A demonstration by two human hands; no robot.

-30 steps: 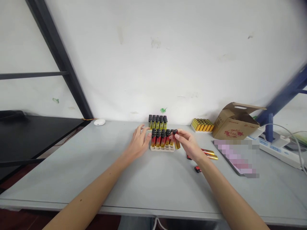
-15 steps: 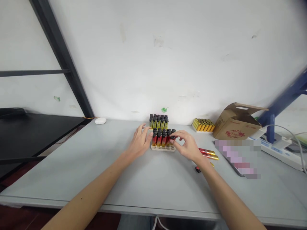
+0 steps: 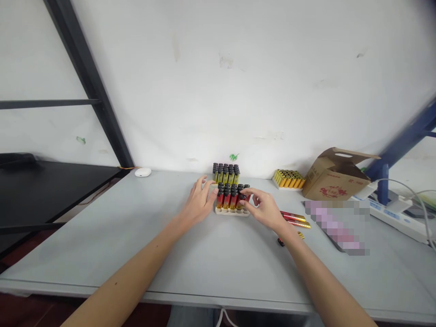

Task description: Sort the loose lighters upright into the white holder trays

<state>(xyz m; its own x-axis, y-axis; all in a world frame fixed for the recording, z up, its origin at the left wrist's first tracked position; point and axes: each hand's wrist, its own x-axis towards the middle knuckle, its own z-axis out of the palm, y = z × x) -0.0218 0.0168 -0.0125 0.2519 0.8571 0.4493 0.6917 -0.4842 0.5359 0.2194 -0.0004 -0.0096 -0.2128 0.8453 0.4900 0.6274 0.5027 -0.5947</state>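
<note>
Flanking lighter tray (image 3: pixel 231 211), both hands touching

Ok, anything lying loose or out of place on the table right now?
Yes: a few loose lighters lie flat on the table behind the right hand, outside the tray of red lighters, where the others stand upright. Nothing looks spilled or broken.

Pixelated flat object (image 3: pixel 335 225) beside box (image 3: pixel 335 179)
</note>
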